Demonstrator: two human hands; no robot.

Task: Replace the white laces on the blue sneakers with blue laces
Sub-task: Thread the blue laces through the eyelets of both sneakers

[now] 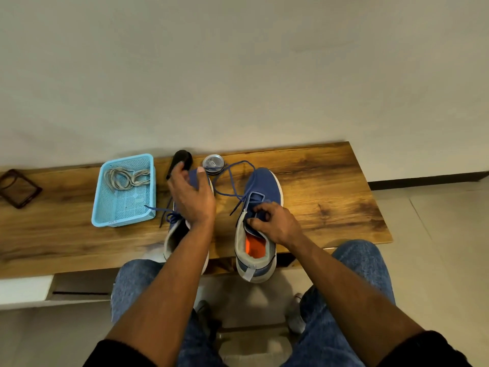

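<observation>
Two blue sneakers stand on the wooden bench [330, 181]. My left hand [191, 197] grips the front of the left sneaker [176, 234], whose blue lace is tied in a bow [169, 215]. The right sneaker [260, 189] shows an orange insole, and a loose blue lace [232, 178] loops out from it across the bench. With curled fingers my right hand [275, 221] pinches this shoe's tongue and collar edge. The white laces [127, 177] lie bundled in a light blue basket [105, 207] at the left.
A black shoe brush [180, 158] and a round metal tin [213, 163] sit at the bench's back edge near the wall. A dark brown wallet-like object [18, 188] lies at the far left. My knees in blue jeans are below the bench's front edge.
</observation>
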